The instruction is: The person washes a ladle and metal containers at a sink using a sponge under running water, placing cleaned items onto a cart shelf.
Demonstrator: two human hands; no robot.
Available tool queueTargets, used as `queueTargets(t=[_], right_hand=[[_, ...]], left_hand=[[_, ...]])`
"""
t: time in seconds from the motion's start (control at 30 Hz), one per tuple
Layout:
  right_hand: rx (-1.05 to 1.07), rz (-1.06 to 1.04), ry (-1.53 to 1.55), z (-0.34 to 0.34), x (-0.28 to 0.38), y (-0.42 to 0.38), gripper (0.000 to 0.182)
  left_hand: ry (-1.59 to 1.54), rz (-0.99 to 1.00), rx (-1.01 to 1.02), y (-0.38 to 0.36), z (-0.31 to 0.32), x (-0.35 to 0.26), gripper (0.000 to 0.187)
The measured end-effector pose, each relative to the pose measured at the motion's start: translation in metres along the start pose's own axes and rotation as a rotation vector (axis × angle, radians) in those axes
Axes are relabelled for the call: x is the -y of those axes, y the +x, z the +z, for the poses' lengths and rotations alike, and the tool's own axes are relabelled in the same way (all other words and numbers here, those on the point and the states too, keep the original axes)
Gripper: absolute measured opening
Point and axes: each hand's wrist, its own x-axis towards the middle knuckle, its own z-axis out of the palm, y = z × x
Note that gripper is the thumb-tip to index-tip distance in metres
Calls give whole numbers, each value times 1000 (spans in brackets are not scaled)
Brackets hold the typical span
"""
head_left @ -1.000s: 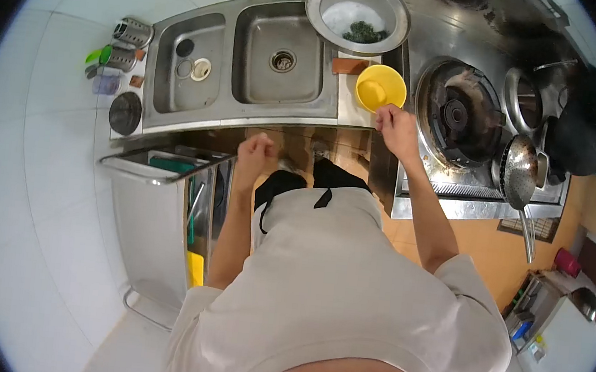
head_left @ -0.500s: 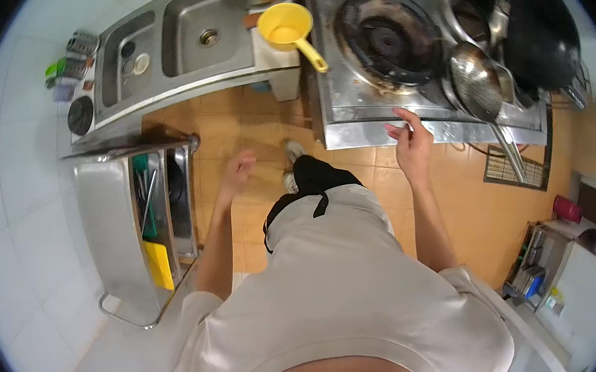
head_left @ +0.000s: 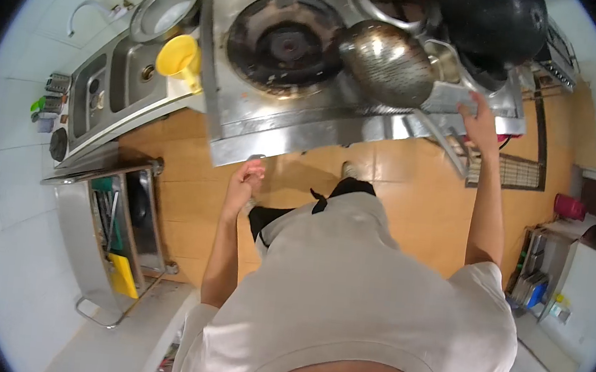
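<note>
My right hand (head_left: 482, 125) reaches over the front right of the steel stove (head_left: 304, 118), fingers spread and holding nothing that I can see. Close to its left lies a large perforated strainer (head_left: 387, 64), its long handle pointing over the stove's front edge. A black wok (head_left: 497, 22) sits beyond my right hand. My left hand (head_left: 245, 181) hangs just in front of the stove's front edge, its fingers curled; whether anything small is between them is hidden. The round burner (head_left: 286, 45) lies farther back, ahead of my left hand.
At the left are a double sink (head_left: 133, 73), a yellow dipper (head_left: 179, 58) and a metal basin (head_left: 164, 12). A steel cart (head_left: 85, 230) stands below them. A floor drain grate (head_left: 511, 171) lies at the right, near a shelf rack (head_left: 537, 270).
I have moved to the right along the stove. My right hand has reached out past the strainer's handle, and my left hand has come closer to the stove's front edge.
</note>
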Motion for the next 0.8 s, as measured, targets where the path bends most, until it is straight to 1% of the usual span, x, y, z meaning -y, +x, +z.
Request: queueTargets(t=[0.03,0.13,0.23,0.3,0.33,0.37,0.43,0.47,0.5,0.6,0.63,0.73,0.8], right_hand=[[34,31,-82,7,-45,17,48],[375,469,384,25,-144,53,57],[446,951,1252,66,-191,81,66],[499,911,1371,102,-208,95,86],[481,959,1371,104,-188,101,84],[386,1140,1415,114,-178,112,62],[451,1007,1453,135,-184,125,60],[483,938,1472,146,-189,130,60],[445,835,1506,160,-198,133,55],[306,902,1584,204,-225,153,47],[197,945,1536,189,-214,152,41],[62,914,1409,175,-211,147,34],[13,888,1282,160,-221,142,30]], left_hand=[[-20,-16,1,12,37,-9,35],[-180,-168,129,44,161,-43,37],[-362,-215,407,59,263,-60,49],[-463,-258,555,70,317,-82,57],[-421,-257,581,73,336,-89,59],[-379,-259,605,74,354,-93,61],[-344,-251,624,69,368,-107,63],[-341,-255,578,69,369,-100,61],[-336,-254,535,70,365,-91,59],[-303,-279,354,55,348,-92,51],[-314,-283,298,49,339,-84,50],[-354,-289,168,26,317,-62,50],[-377,-291,99,12,310,-56,50]])
